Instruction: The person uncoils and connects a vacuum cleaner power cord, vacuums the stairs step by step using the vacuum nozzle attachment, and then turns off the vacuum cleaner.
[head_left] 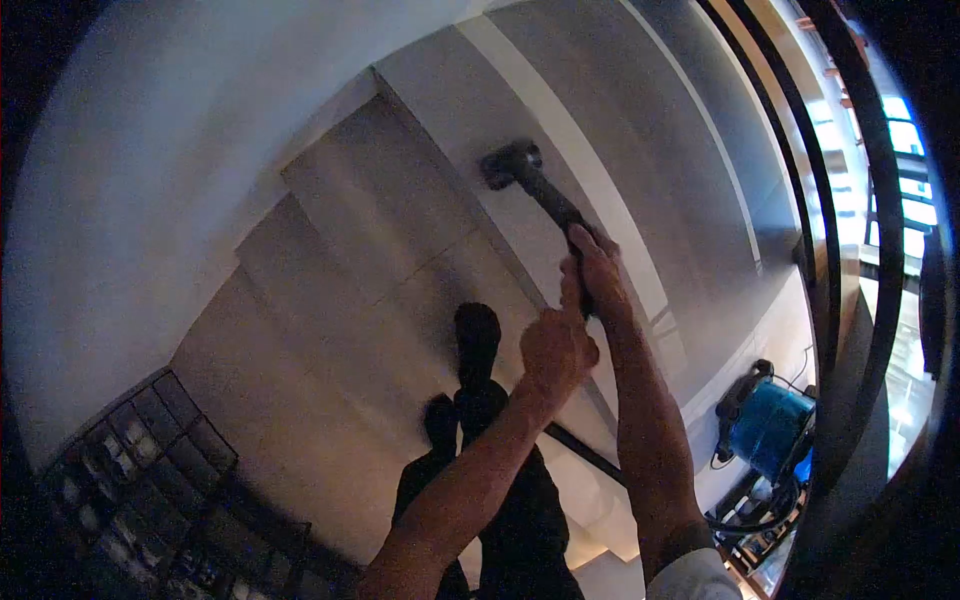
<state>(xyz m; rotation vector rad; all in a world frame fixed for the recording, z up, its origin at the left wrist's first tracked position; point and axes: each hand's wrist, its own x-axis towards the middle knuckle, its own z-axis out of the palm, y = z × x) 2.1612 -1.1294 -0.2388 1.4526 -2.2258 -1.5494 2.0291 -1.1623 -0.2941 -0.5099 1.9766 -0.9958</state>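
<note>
A black vacuum nozzle [548,195] with a wide, slightly blurred head lies over a pale strip at the edge of a step. My right hand [598,275] is closed around its tube. Just below, my left hand [558,348] is curled in a fist at the tube's lower end, its index finger stretched up along the tube. A dark hose [587,454] shows between my forearms and slants down to the right; its join to the nozzle is hidden by my hands. My dark shoes [477,335] stand on the floor below.
Steps with pale edges [620,205] rise toward the top right. A blue vacuum cleaner [770,428] stands at the right beside dark railing bars [830,230]. At the lower left is a black metal grid [150,450]. A white wall [190,150] runs along the left.
</note>
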